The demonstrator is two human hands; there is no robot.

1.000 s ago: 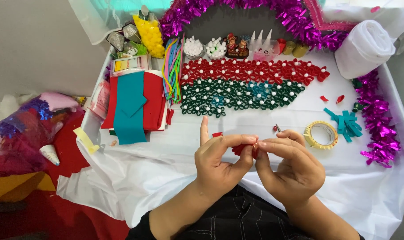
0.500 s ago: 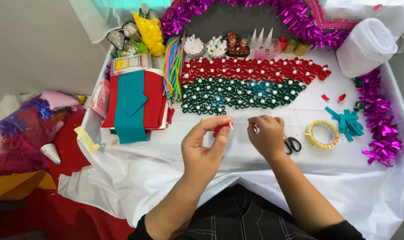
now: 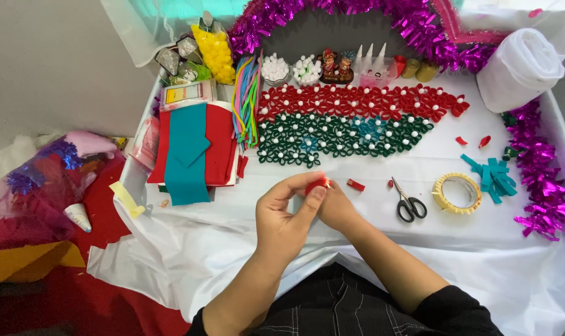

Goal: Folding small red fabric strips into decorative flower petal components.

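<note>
One pair of scissors (image 3: pixel 410 202), one tape roll (image 3: pixel 456 192), two bowls of white pompoms (image 3: pixel 275 68), two hands (image 3: pixel 285 214)

hands (image 3: pixel 307 208) closed together again, pinching red piece (image 3: pixel 316 183)

Scissors (image 3: pixel 409 202) just left of tape roll (image 3: pixel 457 192), felt sheets (image 3: pixel 193 148) far left on table (image 3: pixel 369 236).

1. Both forearms reached forward from the bottom of the view and converged near the middle.
2. The left hand (image 3: pixel 287 214) was raised with its back toward the camera, fingers curled inward and thumb and fingertips pinched together at the top.
3. The right hand (image 3: pixel 337 208) sat just behind it, largely hidden, touching the left at the fingertips.
4. The right arm wore a dark sleeve at the elbow; the left forearm was bare.
</note>
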